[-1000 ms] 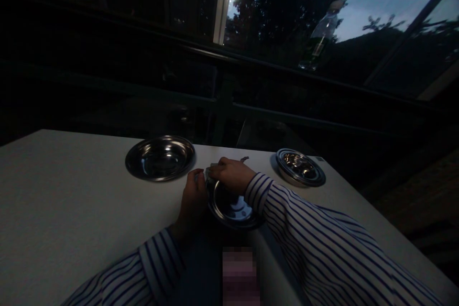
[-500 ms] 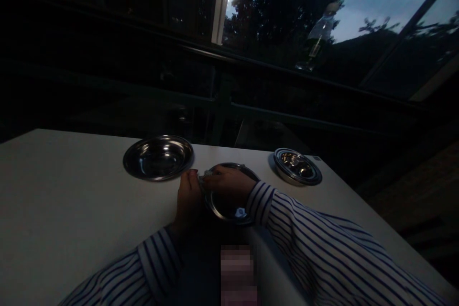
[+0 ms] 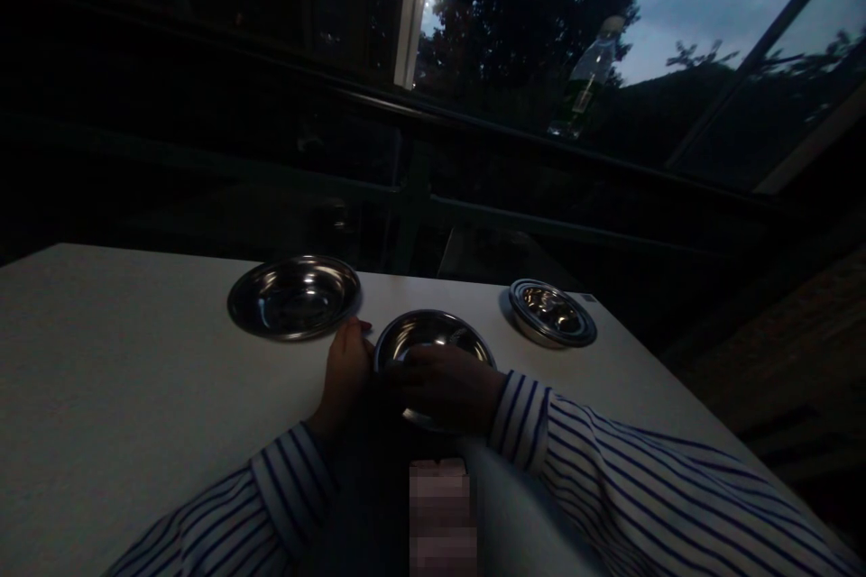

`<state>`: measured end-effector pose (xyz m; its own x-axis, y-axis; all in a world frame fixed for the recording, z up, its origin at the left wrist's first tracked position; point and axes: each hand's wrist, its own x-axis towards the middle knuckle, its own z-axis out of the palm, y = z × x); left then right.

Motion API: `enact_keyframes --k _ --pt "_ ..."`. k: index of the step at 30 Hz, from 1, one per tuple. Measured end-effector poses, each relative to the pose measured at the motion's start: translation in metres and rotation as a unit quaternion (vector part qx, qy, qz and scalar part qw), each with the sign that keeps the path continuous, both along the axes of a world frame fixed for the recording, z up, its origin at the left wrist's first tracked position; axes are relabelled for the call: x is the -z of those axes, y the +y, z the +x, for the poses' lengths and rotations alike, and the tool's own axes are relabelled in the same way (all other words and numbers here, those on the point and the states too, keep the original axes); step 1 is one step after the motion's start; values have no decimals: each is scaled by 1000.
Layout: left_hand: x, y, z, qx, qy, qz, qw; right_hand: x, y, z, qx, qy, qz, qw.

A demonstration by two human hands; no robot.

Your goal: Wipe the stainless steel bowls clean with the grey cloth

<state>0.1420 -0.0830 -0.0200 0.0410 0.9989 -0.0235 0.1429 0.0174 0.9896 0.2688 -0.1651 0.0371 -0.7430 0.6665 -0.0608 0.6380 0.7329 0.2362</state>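
A round, shiny metal bowl (image 3: 433, 325) is in front of me near the table's front edge. My left hand (image 3: 346, 376) is closed against its left side, thumb and fingertips up by the rim. My right hand (image 3: 446, 386) reaches over the bowl from the right, fingers curled down inside it and dim in shadow. The pale crumpled cloth seen at its fingertips a moment ago is mostly hidden under it now. The lower part of the bowl is covered by the right hand and wrist.
On the white table (image 3: 135, 379), a wide metal dish (image 3: 298, 297) lies at the back left. Stacked metal bowls (image 3: 551, 314) stand at the back right. A plastic bottle (image 3: 592, 77) stands by the window beyond the table.
My right hand has moved from the bowl's upper left rim down into the bowl, away from my left fingertips. The left hand stays at the left side. The view has shifted slightly.
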Motion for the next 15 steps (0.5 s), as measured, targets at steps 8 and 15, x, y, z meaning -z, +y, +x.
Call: enact_keyframes --k 8,15 --pt "-8 -2 -4 1 -15 53 998 -14 -50 26 82 27 -17 996" --pt "-5 3 -3 19 -15 80 997 -8 -75 78 282 347 34 894"
